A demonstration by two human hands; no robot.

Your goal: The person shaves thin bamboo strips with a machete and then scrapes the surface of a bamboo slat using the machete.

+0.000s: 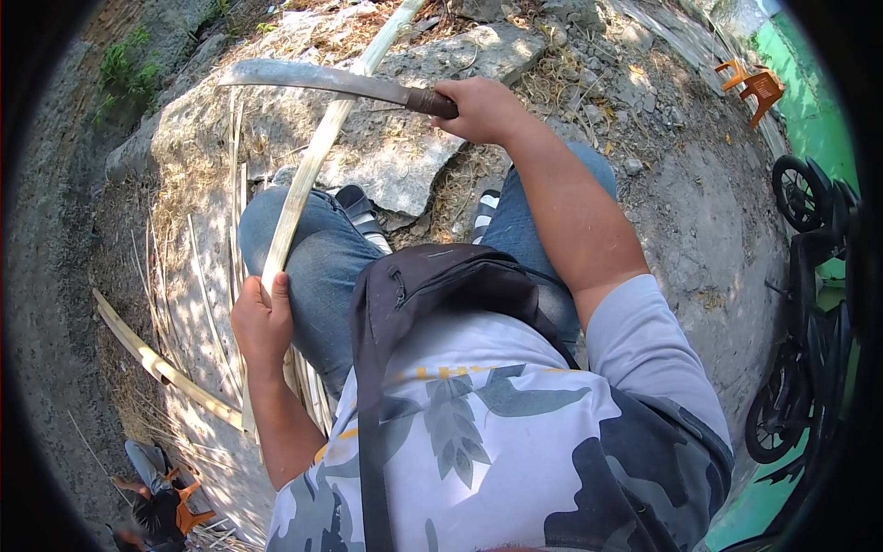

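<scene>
A long pale bamboo strip (317, 152) slants from beside my left thigh up past the top of the view. Around its lower end my left hand (263, 317) is closed, thumb lying along the strip. My right hand (483, 109) grips the dark brown handle of a machete (313, 77). Its curved grey blade points left and lies across the strip's upper part. I cannot tell whether the edge has entered the bamboo.
Thin split strips (207, 294) and a thicker bamboo piece (170, 377) lie on the ground at left. Broken concrete slabs (395, 170) are ahead of my feet. A motorbike (805, 304) and an orange chair (754, 89) stand at right. Another person (152, 501) sits at lower left.
</scene>
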